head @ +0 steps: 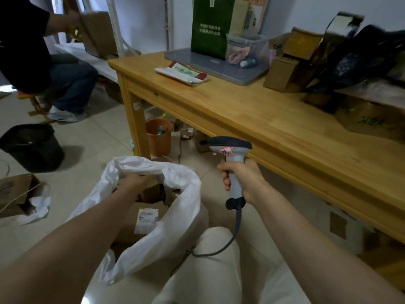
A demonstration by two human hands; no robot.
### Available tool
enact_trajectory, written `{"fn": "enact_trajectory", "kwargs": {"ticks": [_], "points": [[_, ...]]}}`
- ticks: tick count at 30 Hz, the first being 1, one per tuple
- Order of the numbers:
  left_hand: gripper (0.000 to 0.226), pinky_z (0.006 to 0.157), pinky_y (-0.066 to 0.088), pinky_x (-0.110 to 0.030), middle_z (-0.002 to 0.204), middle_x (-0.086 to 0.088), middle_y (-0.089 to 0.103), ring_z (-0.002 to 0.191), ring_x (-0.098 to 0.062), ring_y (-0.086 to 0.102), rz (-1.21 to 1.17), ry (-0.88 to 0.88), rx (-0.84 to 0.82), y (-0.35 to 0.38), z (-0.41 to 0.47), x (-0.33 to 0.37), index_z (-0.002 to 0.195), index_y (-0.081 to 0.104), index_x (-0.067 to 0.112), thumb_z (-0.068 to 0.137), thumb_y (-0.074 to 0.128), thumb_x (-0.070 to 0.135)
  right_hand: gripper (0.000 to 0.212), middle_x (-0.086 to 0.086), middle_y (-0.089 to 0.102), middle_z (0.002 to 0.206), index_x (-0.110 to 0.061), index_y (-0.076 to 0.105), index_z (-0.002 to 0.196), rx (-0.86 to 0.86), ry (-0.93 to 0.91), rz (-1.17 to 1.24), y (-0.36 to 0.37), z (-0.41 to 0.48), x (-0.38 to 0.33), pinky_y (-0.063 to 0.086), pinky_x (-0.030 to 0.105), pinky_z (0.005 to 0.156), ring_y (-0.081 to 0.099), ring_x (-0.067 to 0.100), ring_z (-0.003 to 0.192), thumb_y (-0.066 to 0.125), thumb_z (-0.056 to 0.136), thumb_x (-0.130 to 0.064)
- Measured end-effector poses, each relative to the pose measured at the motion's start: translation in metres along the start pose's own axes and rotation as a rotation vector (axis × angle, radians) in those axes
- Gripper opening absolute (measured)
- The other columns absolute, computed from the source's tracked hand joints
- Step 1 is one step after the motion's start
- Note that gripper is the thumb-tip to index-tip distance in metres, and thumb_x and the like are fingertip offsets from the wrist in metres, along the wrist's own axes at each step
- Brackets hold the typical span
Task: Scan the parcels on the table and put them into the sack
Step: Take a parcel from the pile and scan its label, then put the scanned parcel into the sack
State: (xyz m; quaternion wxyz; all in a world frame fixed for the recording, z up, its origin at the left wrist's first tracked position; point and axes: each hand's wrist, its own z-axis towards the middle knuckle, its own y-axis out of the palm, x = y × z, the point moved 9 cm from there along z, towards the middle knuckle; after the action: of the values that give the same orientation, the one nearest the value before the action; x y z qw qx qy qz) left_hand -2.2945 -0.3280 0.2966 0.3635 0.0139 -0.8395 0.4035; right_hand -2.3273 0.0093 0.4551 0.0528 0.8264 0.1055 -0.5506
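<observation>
A white sack [175, 218] stands open on the floor by my knees, with several brown parcels inside, one bearing a white label [145, 219]. My left hand [131, 182] reaches into the sack's mouth, its fingers curled over the top of a cardboard parcel [152, 190]. My right hand [243, 179] grips the handle of a grey barcode scanner [230, 145], held upright in front of the wooden table [252, 115]. On the table lie a white and green mailer [182, 72], brown boxes [282, 74] and black bags [361, 58].
A grey tray [238, 73] with a green bag [210, 27] and a clear tub [247, 48] sits at the table's back. An orange bin [158, 138] stands under the table, a black bin [32, 148] at left. Another person [24, 51] sits at far left. A torn box [15, 194] lies on the floor.
</observation>
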Motion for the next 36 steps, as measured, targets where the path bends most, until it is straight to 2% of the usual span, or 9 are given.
{"fn": "enact_trajectory", "kwargs": {"ticks": [5,7,11,15,21,25,29,33,36], "points": [[0.05,0.092,0.05,-0.046,0.118,-0.016,0.058,0.106,-0.034,0.057,0.036,0.407,-0.025,0.021,-0.104,0.152,0.119,0.051,0.01,0.084,0.062,0.044,0.009,0.002,0.054,0.049,-0.007,0.059,0.079,0.132,-0.052,0.064,-0.059,-0.014,-0.024,0.042,0.024,0.043,0.047,0.012,0.039,0.066,0.084,-0.004],[0.048,0.093,0.049,-0.045,0.119,-0.02,0.056,0.111,-0.036,0.054,0.083,0.556,-0.073,0.041,-0.143,0.209,0.121,0.048,0.007,0.088,0.062,0.038,0.012,0.005,0.054,0.053,-0.007,0.057,0.076,0.221,-0.081,0.102,-0.095,-0.023,-0.035,0.043,0.025,0.043,0.048,0.014,0.04,0.066,0.084,-0.004],[0.069,0.104,0.04,-0.042,0.142,-0.018,0.042,0.129,-0.034,0.041,0.16,0.805,-0.142,0.093,-0.224,0.307,0.145,0.032,0.006,0.092,0.059,0.041,0.021,0.006,0.052,0.056,-0.007,0.052,0.069,0.351,-0.131,0.239,-0.17,-0.045,-0.053,0.043,0.024,0.043,0.047,0.014,0.04,0.065,0.085,-0.004],[0.073,0.104,0.038,-0.038,0.148,-0.016,0.035,0.133,-0.032,0.038,0.175,0.991,-0.207,0.139,-0.298,0.379,0.151,0.023,0.007,0.093,0.057,0.037,0.022,0.006,0.052,0.055,-0.006,0.052,0.069,0.464,-0.173,0.353,-0.242,-0.064,-0.064,0.045,0.025,0.045,0.048,0.014,0.041,0.066,0.084,-0.002],[0.064,0.095,0.043,-0.036,0.146,-0.012,0.041,0.128,-0.029,0.046,0.148,1.117,-0.312,0.198,-0.366,0.461,0.147,0.032,0.007,0.095,0.059,0.032,0.022,0.004,0.051,0.052,-0.005,0.05,0.07,0.578,-0.272,0.497,-0.326,-0.076,-0.085,0.043,0.025,0.043,0.048,0.013,0.041,0.063,0.087,-0.001],[0.038,0.083,0.051,-0.038,0.122,-0.011,0.059,0.109,-0.028,0.057,0.214,1.299,-0.154,0.224,-0.39,0.51,0.129,0.052,0.01,0.093,0.061,0.021,0.019,0.007,0.053,0.053,-0.003,0.052,0.071,0.661,-0.333,0.524,-0.371,-0.072,-0.103,0.045,0.028,0.046,0.049,0.016,0.044,0.064,0.085,0.002],[0.042,0.087,0.051,-0.042,0.127,-0.01,0.057,0.117,-0.029,0.053,0.345,1.445,-0.01,0.256,-0.402,0.549,0.134,0.051,0.014,0.093,0.059,0.014,0.013,0.008,0.054,0.056,-0.003,0.054,0.076,0.654,-0.338,0.513,-0.394,-0.055,-0.113,0.044,0.028,0.045,0.049,0.017,0.043,0.064,0.083,0.003],[0.043,0.076,0.047,-0.038,0.127,-0.007,0.054,0.117,-0.027,0.051,0.474,1.466,0.1,0.287,-0.403,0.578,0.137,0.048,0.022,0.096,0.053,0.011,0.01,0.006,0.055,0.054,-0.003,0.057,0.083,0.626,-0.337,0.519,-0.405,-0.036,-0.111,0.043,0.026,0.043,0.049,0.015,0.042,0.064,0.082,0.004],[0.035,0.066,0.041,-0.033,0.119,-0.004,0.062,0.107,-0.026,0.058,0.431,1.402,0.097,0.292,-0.397,0.589,0.123,0.063,0.026,0.097,0.046,0.009,0.01,0.006,0.054,0.053,-0.003,0.058,0.08,0.611,-0.342,0.517,-0.409,-0.027,-0.112,0.042,0.026,0.043,0.047,0.015,0.042,0.063,0.082,0.005]]}}
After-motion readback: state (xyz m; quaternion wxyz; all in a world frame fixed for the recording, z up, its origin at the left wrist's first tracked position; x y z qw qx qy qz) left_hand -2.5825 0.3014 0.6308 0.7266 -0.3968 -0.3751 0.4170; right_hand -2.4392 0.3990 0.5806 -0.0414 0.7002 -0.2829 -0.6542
